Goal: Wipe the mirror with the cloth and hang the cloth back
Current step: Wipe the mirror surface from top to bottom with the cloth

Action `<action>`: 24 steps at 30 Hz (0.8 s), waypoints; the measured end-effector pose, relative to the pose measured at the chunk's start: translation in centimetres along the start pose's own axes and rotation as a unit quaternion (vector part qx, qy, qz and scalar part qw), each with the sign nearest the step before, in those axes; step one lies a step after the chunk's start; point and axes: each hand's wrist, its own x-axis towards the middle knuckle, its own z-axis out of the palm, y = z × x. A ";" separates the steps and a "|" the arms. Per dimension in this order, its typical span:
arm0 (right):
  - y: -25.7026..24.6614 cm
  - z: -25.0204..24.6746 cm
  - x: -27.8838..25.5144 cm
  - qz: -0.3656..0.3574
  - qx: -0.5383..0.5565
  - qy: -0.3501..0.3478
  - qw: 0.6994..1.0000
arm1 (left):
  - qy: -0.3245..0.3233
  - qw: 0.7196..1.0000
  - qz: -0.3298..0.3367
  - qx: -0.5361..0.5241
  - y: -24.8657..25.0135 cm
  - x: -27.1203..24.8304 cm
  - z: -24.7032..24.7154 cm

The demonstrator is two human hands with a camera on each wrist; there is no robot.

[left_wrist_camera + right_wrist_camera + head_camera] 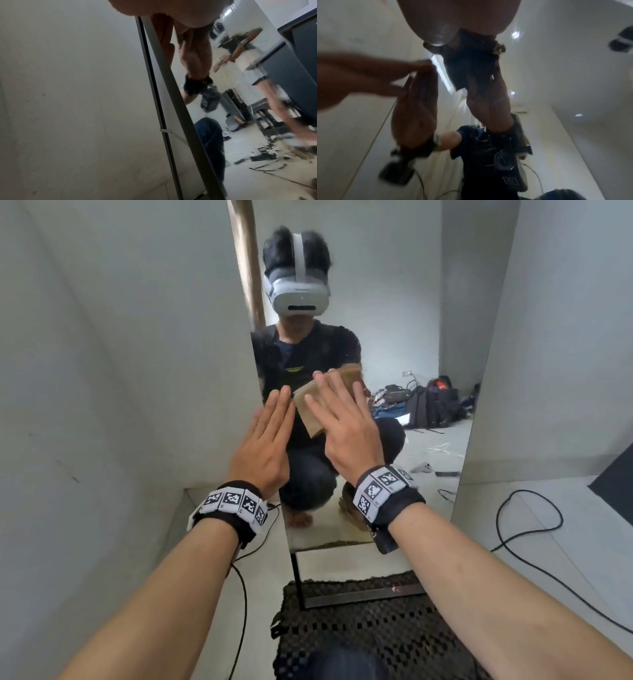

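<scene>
Brown cloth under flat right hand; left hand flat on mirror.

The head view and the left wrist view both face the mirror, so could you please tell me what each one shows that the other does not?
Only the head view shows the brown cloth under the flat right hand, the black floor mat and the cable. Only the left wrist view shows the mirror's grey side frame with a white tie. Both show the mirror and the left hand flat on the glass.
</scene>
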 end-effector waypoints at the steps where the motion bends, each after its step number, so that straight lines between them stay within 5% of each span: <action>1: -0.1 0.9 -0.8 -0.002 -0.002 0.004 1.000 | 0.008 1.000 0.010 0.004 -0.2 0.1 0.3; 11: -2.0 7.7 -9.2 -0.063 0.064 -0.020 0.996 | 0.052 0.998 -0.020 -0.006 0.6 -0.1 1.6; 24: -4.7 11.9 -26.1 -0.073 0.079 -0.285 0.953 | 0.050 0.997 -0.057 0.015 3.0 -2.1 3.1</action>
